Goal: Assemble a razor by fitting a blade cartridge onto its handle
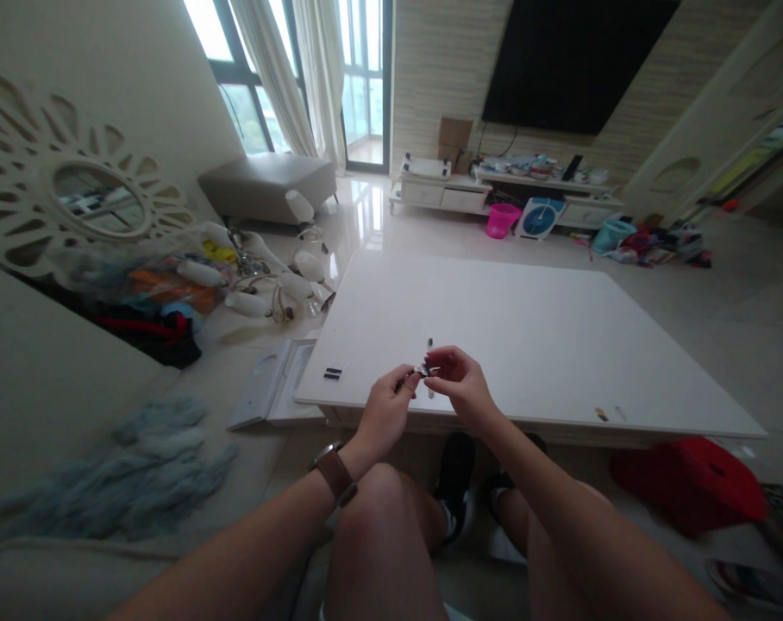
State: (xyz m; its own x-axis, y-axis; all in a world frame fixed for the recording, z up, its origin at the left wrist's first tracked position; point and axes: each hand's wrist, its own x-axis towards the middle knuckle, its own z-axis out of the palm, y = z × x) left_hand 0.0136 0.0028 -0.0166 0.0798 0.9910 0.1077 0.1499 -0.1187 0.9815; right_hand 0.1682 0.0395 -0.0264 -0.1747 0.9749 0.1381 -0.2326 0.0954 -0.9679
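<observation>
Both my hands meet above the near edge of a low white table (527,328). My left hand (386,414), with a brown watch strap on its wrist, is closed in a pinch on one end of a small metal piece (425,369). My right hand (462,384) pinches the other end of the same piece; a thin part of it sticks up between the fingers. The piece is too small to name. A small dark striped item (332,373) lies on the table's left corner, and two tiny bits (602,414) lie near its right front edge.
My knees and black shoes (456,483) are under the table edge. A red stool (689,483) stands at the right, a bluish fluffy heap (139,466) at the left. White lamp parts (268,276) lie on the floor; a TV stand (495,194) is against the far wall.
</observation>
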